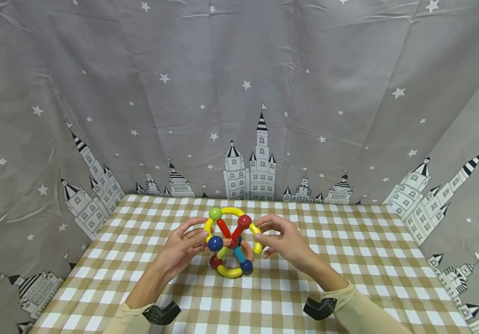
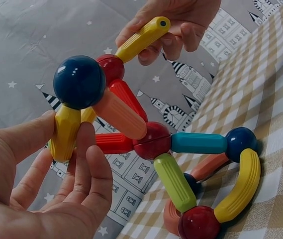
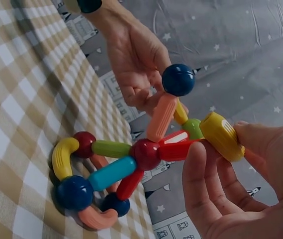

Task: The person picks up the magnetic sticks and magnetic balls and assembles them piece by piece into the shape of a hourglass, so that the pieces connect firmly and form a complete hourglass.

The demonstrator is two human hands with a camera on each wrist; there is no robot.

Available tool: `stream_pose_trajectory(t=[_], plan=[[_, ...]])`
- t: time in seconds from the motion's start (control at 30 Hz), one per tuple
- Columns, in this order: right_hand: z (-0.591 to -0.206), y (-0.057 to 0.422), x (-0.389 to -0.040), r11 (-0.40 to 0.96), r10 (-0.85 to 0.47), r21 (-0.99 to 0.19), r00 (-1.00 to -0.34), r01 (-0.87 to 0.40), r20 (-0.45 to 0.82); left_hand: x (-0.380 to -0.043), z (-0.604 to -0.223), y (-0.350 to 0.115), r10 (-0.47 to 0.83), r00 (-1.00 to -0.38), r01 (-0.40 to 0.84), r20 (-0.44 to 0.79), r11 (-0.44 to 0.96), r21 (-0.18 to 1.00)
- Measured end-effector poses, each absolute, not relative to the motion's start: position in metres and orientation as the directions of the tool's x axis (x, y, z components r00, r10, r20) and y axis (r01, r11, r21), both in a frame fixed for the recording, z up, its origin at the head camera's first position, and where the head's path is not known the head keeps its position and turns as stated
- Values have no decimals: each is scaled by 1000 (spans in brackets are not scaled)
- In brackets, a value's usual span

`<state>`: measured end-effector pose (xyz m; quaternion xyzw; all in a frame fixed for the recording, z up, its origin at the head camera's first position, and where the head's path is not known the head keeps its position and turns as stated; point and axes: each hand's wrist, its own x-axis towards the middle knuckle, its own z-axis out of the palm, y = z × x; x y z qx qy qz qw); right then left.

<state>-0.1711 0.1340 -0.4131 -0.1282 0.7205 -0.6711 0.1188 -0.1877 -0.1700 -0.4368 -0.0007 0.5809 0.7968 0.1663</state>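
Observation:
A model of coloured magnetic sticks and balls stands on the checked cloth, its sticks meeting at a central red ball. My left hand pinches a curved yellow stick below a dark blue ball. On the other side, my right hand pinches another curved yellow stick between thumb and fingers. One end of that stick joins the upper red ball; its other end is free. A light green ball sits at the top left. Curved sticks and balls form the lower ring.
The brown-and-white checked tablecloth spreads around the model. Behind it hangs a grey curtain printed with stars and castles, which also closes off both sides. Black wrist mounts sit at both sleeves.

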Motion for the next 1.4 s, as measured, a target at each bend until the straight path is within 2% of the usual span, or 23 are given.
stream_pose_trajectory(t=[0.47,0.8,1.03,1.4], plan=[[-416,133,-165,58,-318,-998,-948,3,-21,-186,-435,-169,257,-946,-269,-199,-272,924],[-424,123,-158,-124,-379,-989,-925,76,-23,-185,-434,-169,260,-943,-279,-207,-279,919],[-426,105,-150,-211,-289,-971,-956,113,-48,-185,-433,-168,254,-947,-269,-197,-290,919],[-430,77,-143,-299,-142,-954,-990,27,16,-184,-434,-168,241,-949,-268,-200,-291,919]])
